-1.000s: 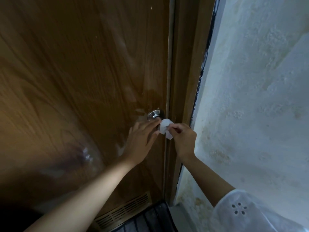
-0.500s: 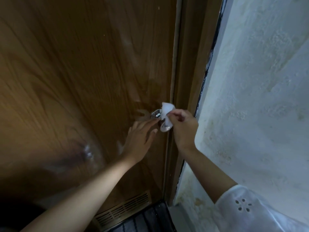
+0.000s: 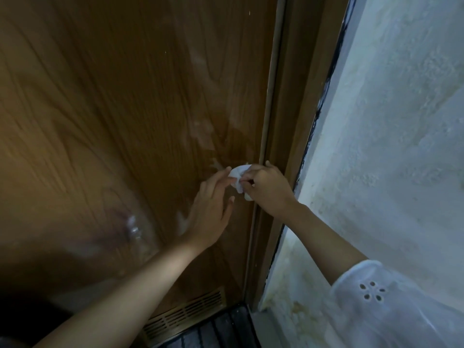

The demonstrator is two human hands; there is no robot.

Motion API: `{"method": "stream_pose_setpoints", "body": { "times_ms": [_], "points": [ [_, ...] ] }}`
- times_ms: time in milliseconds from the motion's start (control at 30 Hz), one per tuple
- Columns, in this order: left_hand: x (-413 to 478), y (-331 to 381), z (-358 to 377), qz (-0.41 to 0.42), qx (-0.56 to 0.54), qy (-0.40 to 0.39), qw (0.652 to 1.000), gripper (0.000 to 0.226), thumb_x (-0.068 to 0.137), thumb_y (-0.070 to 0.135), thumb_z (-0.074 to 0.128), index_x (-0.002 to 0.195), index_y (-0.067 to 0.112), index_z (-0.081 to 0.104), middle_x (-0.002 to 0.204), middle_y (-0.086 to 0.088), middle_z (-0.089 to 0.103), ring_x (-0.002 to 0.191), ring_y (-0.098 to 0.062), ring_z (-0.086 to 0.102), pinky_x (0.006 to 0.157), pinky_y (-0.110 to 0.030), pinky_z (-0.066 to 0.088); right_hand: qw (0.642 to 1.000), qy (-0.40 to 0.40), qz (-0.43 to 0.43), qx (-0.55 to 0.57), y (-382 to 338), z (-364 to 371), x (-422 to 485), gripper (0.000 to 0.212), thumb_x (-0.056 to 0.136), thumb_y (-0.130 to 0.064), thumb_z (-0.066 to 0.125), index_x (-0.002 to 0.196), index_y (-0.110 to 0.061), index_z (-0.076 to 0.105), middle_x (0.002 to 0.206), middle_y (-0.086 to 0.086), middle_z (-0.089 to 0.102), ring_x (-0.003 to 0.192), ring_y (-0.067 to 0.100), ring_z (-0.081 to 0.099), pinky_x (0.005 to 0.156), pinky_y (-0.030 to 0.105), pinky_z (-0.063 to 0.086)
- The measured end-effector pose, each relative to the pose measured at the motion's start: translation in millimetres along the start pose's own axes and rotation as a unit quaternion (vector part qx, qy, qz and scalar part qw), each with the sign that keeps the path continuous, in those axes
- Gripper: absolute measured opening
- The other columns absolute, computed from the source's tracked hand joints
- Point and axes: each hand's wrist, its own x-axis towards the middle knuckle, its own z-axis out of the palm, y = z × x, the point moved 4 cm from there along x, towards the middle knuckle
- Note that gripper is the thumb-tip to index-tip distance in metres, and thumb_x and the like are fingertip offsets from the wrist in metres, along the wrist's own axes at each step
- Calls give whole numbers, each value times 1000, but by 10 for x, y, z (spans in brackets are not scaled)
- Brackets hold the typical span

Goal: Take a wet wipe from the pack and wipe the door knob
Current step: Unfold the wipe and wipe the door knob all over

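Wiping at frame centre: right hand (image 3: 267,188) pinches wet wipe (image 3: 238,175) over hidden door knob; left hand (image 3: 209,209) relaxed, fingertips touching wipe. Bunched wipe may slip off.

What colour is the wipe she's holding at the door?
White: the wipe, bunched in the right hand, shows best in the head view.

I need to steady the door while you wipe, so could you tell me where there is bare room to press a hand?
Bare brown wooden door lies above and left of the left hand. It is crowded where both hands meet: the right hand grips the white wet wipe beside the brown door frame.
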Motion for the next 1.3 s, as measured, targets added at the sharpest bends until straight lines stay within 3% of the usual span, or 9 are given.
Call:
{"method": "stream_pose_setpoints", "body": {
  "times_ms": [100,167,333,500,733,867,1000,1100,1300],
  "points": [
    [-6,-1,59,15,71,-27,997,47,88,21,40,135,21,38,145,1,38,129,-17,32,100,-32,32,990,38,-3,139,28,-24,-40,17,90,-14,53,95,-12,69,108,7,70,95,12,61,79,2,40],
    [-15,-42,109,-3,103,-48,994,47,89,25,36,136,23,35,142,-1,41,131,-18,28,100,-34,30,982,45,8,186,41,1,-36,19,90,-13,53,105,-11,65,111,8,67,96,9,59,76,-4,33],
    [-17,-124,209,-21,119,-82,989,47,93,28,37,139,26,31,143,1,39,133,-15,24,98,-29,25,983,10,30,182,116,134,-43,32,94,-21,49,123,-10,55,130,8,54,116,19,53,90,10,34],
    [49,-12,217,10,87,-77,993,49,92,20,41,140,25,32,140,3,43,122,-16,35,91,-29,32,981,30,77,175,200,119,-52,34,95,-30,46,118,-10,61,119,12,65,104,23,63,86,20,42],
    [-64,-99,246,-34,117,-49,991,51,89,16,44,138,28,34,140,5,43,118,-18,36,85,-26,26,994,70,-19,77,39,103,-48,29,95,-30,45,107,-12,64,111,8,66,93,20,65,81,26,50],
    [11,-58,264,-20,128,-53,990,52,90,18,40,140,27,29,143,4,41,115,-19,37,84,-26,26,974,53,89,199,170,148,-44,35,95,-33,43,102,-8,67,104,10,67,90,20,66,80,28,52],
    [253,63,197,-16,32,-38,999,43,94,26,32,137,28,36,120,4,54,98,-14,42,82,-28,31,846,-4,245,473,293,218,-98,36,93,-45,42,93,-20,68,94,2,70,89,12,66,76,21,49],
    [403,38,172,-92,-32,-55,994,41,96,38,28,136,39,32,98,2,40,95,-19,46,85,-34,41,739,-37,328,588,290,341,-184,29,92,-49,42,85,-28,60,96,1,68,95,15,64,89,31,50],
    [487,135,256,-49,25,-123,991,38,94,46,27,129,38,40,97,3,35,97,-16,41,86,-28,35,398,-49,357,844,93,519,-314,50,96,-45,35,127,-9,50,129,18,56,117,28,56,84,36,51]
  ]
}}
